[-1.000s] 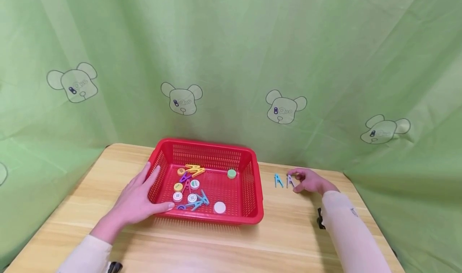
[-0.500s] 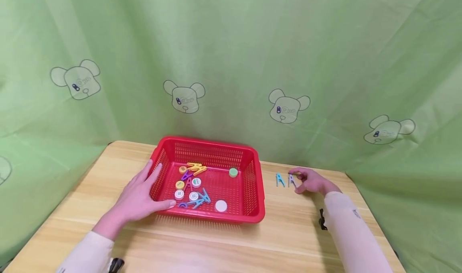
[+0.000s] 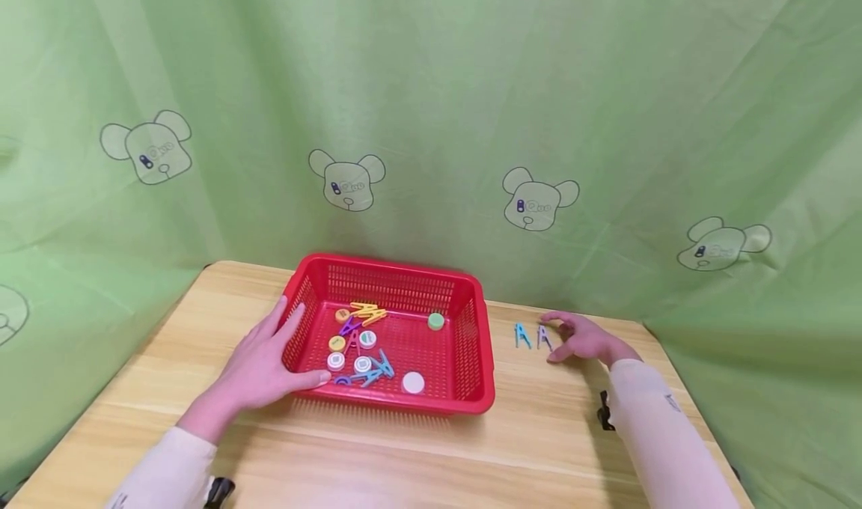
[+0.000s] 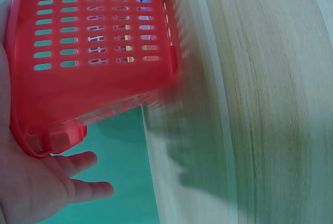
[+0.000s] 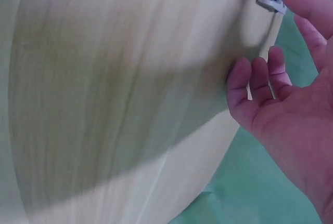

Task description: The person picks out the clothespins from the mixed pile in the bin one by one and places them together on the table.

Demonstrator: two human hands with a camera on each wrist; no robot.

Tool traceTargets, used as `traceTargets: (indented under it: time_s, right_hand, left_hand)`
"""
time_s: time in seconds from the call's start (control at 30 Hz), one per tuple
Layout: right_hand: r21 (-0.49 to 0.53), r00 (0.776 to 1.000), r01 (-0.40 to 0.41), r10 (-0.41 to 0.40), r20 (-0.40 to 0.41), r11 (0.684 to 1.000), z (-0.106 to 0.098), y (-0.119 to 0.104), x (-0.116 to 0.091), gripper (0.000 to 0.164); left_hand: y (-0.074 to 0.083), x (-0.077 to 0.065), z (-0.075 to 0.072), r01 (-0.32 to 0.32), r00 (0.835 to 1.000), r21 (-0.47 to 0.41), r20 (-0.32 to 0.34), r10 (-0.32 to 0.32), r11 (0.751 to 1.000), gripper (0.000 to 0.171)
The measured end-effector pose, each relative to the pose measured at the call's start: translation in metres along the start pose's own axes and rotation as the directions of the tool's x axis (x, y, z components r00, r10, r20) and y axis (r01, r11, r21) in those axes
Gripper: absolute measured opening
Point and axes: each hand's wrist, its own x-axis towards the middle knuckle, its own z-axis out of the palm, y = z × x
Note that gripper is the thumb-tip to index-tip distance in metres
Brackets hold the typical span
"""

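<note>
A red plastic basket [image 3: 431, 405] stands on the table, tilted slightly in the head view. My left hand [image 3: 256, 367] rests against its left end, fingers spread and straight, the thumb along the front rim; the left wrist view shows the palm beside the basket's rim. To the right of the basket lie a blue clothespin [image 3: 521, 335] and a pale purple clothespin [image 3: 544, 337], side by side. Around the purple one hovers my right hand [image 3: 584, 338], thumb and index finger spread apart with the clothespin lying between them. In the right wrist view the remaining fingers are loosely bent.
Inside the basket are several clothespins, among them yellow ones [image 3: 369, 314] and blue ones [image 3: 379, 369], plus several bottle caps, such as a green cap [image 3: 435, 321] and a white cap [image 3: 413, 382]. A green curtain [image 3: 431, 120] hangs behind the wooden table [image 3: 377, 456].
The view has shifted slightly. My right thumb and index finger stand a little wider apart around the purple clothespin. My left hand and the basket keep their place.
</note>
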Motion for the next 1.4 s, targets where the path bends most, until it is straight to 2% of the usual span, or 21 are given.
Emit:
traceTargets:
  time_s: [0.33,0.57,1.07,1.4]
  right_hand:
    - [0.002,1.0,-0.001,0.001,0.031,1.0,-0.008,-0.022,-0.002,0.092]
    - [0.033,0.996,0.079,-0.08,0.029,0.996,-0.008,-0.04,0.0,0.091]
    - [-0.05,0.977,0.212,-0.211,0.024,0.976,-0.006,-0.08,0.008,0.08]
    - [-0.109,0.953,0.304,-0.302,0.033,0.946,-0.002,-0.11,0.007,0.082]
  left_hand:
    - [0.003,0.003,-0.001,-0.003,1.0,-0.003,0.004,0.003,1.0,0.126]
    - [0.003,0.002,-0.002,-0.004,1.0,-0.004,0.002,0.004,1.0,0.126]
    - [0.005,-0.002,-0.005,0.004,1.0,-0.002,0.003,-0.004,1.0,0.124]
    - [0.003,-0.003,-0.004,-0.011,1.0,-0.01,-0.003,0.011,1.0,0.124]
